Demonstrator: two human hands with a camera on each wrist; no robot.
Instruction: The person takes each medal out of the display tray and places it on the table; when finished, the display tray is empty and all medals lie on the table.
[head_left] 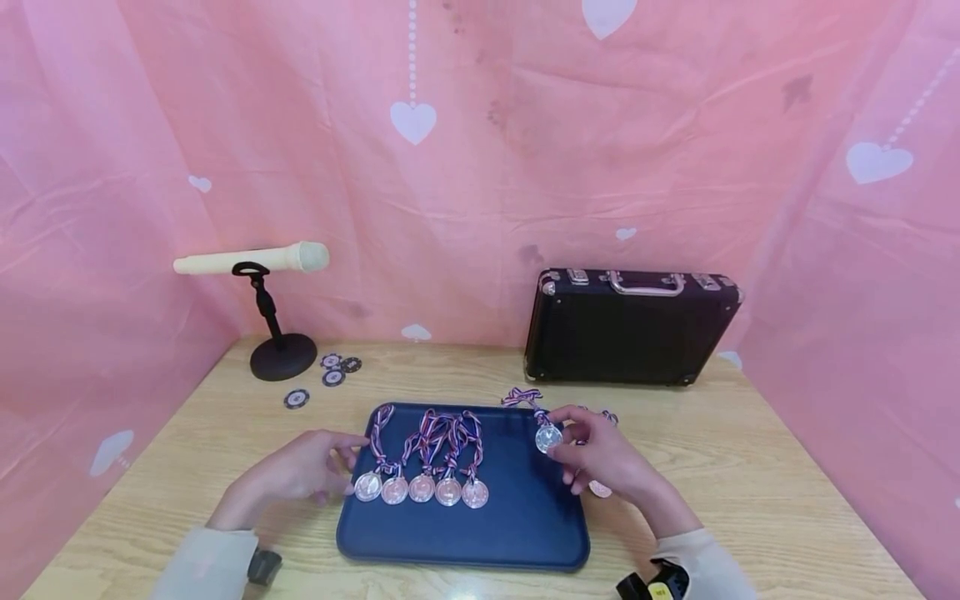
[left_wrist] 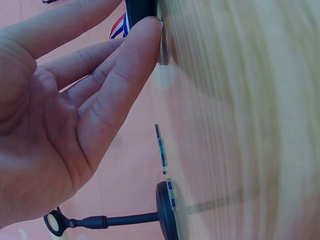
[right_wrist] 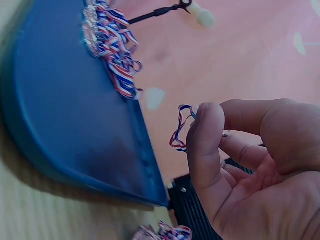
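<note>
1. At the far left of the bench [head_left: 750,467] a cream microphone [head_left: 251,259] lies across a black stand [head_left: 281,354], set back against the pink cloth [head_left: 480,167]. A few poker chips [head_left: 330,371] lie scattered just beside the stand's base, well apart from the hands.

2. The left hand [head_left: 303,471] rests at the left edge of the blue tray [head_left: 480,533], fingers relaxed and fairly straight, holding nothing. Its fingertips [left_wrist: 145,30] touch the tray's rim, which looks like a steadying touch.

3. On the tray, five medals [head_left: 422,489] lie in a neat row side by side, discs toward the person and striped ribbons [head_left: 438,433] trailing away. That lay-out reads as a deliberate line-up, with bare tray left to the right of the row.

4. The right hand [head_left: 600,458] hovers over the tray's right edge and pinches a silver medal [head_left: 548,437] between thumb and fingers. Its ribbon [head_left: 522,397] trails back off the tray toward the case.

5. Another medal [head_left: 600,489] lies on the bench, partly hidden under the right hand.

6. Behind stands a closed black case [head_left: 630,325], upright on its long side with the handle on top.
</note>
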